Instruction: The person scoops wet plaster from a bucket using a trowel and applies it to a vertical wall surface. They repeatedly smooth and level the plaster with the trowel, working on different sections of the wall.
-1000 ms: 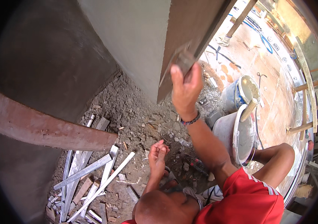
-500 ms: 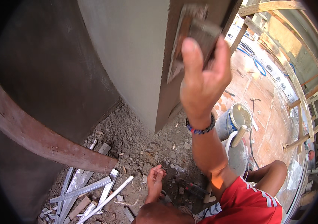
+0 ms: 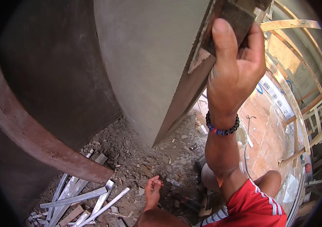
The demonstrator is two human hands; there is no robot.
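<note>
My right hand [image 3: 238,72], raised high with a beaded bracelet at its wrist, grips the block handle of a plastering float [image 3: 238,22]. The float's thin, mortar-smeared plate lies along the narrow edge face of a grey plastered wall [image 3: 138,60], near the top of the view. Part of the plate runs behind my fingers and out of the picture. Low in the middle, my left hand [image 3: 153,189] hangs over the rubble-strewn ground [image 3: 130,159]. Its fingers are curled in, and nothing shows in them.
A curved reddish-brown board [image 3: 43,136] juts in from the left. Metal profile pieces [image 3: 74,198] and a white pipe [image 3: 108,206] lie on the rubble below it. A bucket [image 3: 241,136] stands partly hidden behind my right forearm. Curved wooden framing [image 3: 289,24] rises at the right.
My right hand and the float have moved up and to the right along the wall's edge face. The view has shifted a little. My left hand stays low and curled.
</note>
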